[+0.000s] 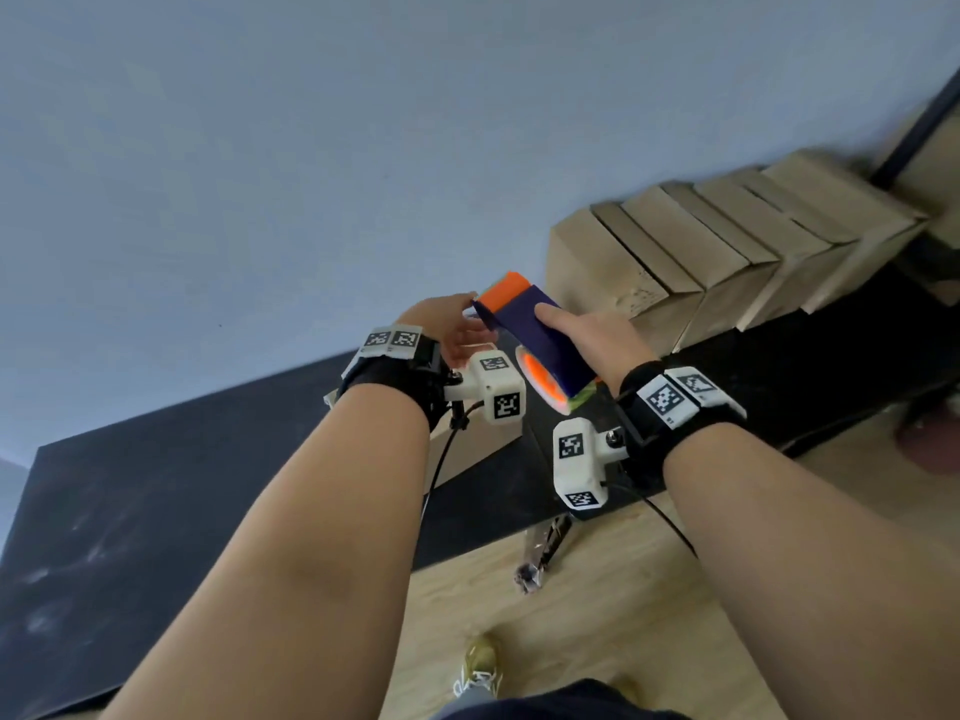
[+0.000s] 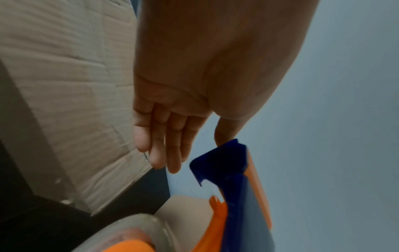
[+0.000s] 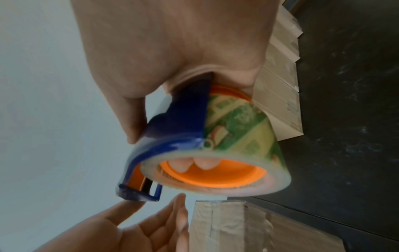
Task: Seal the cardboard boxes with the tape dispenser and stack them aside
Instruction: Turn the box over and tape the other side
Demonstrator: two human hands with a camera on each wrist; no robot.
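Held up between both hands above the black worktop [image 1: 156,511]: blue-and-orange tape dispenser [image 1: 530,335]. Right hand [image 1: 597,340] clamped round it, thumb along the blue cover, fingers [image 3: 202,164] curled through the orange core of the roll. Left hand [image 1: 447,324] with fingers [image 2: 172,136] straight and together, thumb touching the dispenser's front edge. To the right on the worktop, a row of cardboard boxes [image 1: 701,252] set side by side.
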